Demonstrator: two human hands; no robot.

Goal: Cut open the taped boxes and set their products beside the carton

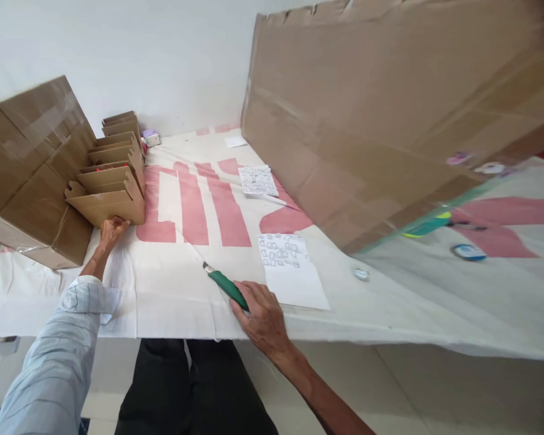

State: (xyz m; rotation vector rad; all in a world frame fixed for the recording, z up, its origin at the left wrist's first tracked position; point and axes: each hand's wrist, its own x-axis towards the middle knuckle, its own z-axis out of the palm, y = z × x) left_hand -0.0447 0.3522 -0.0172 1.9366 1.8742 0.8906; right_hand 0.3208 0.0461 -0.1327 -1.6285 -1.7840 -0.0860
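Note:
A green utility knife (229,289) lies in the grip of my right hand (263,314), its blade bare and pointing away to the left. My right hand is low over the front of the cloth-covered table. At the left, my left hand (113,229) has its fingers bent and closed at the lower front edge of a small open cardboard box (111,206). This box is nearest in a row of open cardboard boxes (118,140) with raised flaps. Small red items show inside one of them. Part of my left fingers is hidden against the cardboard.
Large cardboard cartons stand at the left (31,175) and right (372,121). Sheets of paper with drawings (294,284) (257,180) lie mid-table. A tape roll (468,252) and a small round item (361,274) are at the right. A white wall (172,60) rises behind.

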